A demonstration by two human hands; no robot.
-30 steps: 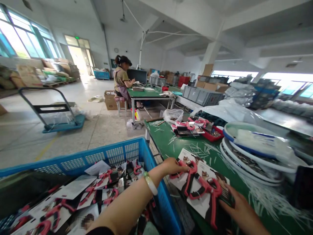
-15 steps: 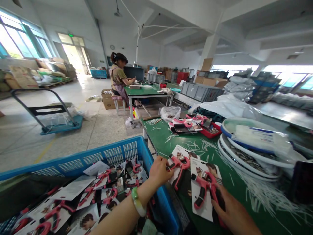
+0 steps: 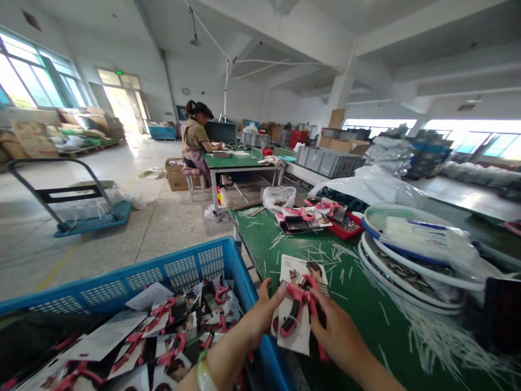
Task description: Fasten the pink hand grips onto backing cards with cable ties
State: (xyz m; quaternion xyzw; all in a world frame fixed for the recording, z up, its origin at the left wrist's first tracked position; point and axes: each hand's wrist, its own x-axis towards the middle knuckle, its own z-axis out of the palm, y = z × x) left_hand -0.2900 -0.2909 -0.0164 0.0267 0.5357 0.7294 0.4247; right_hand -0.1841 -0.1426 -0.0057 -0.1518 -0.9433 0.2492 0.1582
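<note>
My left hand (image 3: pixel 260 315) and my right hand (image 3: pixel 337 336) meet over the green table's near edge. Between them is a printed card (image 3: pixel 295 336) carrying a pink-and-black hand grip exerciser (image 3: pixel 299 307). Left thumb and right fingers both press on the pink grip, which hides part of the card. To my left, a blue plastic crate (image 3: pixel 122 288) holds several similar carded grips (image 3: pixel 171 347), just below my left forearm. A bracelet shows on my left wrist.
The green workbench (image 3: pixel 358 288) is strewn with white plastic strips. On it stand stacked white hoops (image 3: pixel 407 266), a red tray (image 3: pixel 345 228), and a plastic bag (image 3: pixel 279 198). A seated co-worker (image 3: pixel 195 138) works at a far table. A flatbed hand truck (image 3: pixel 69 203) stands on the left.
My hands have moved together and now both hold one card. The separate second card and grip from earlier no longer show apart. The view has turned slightly left.
</note>
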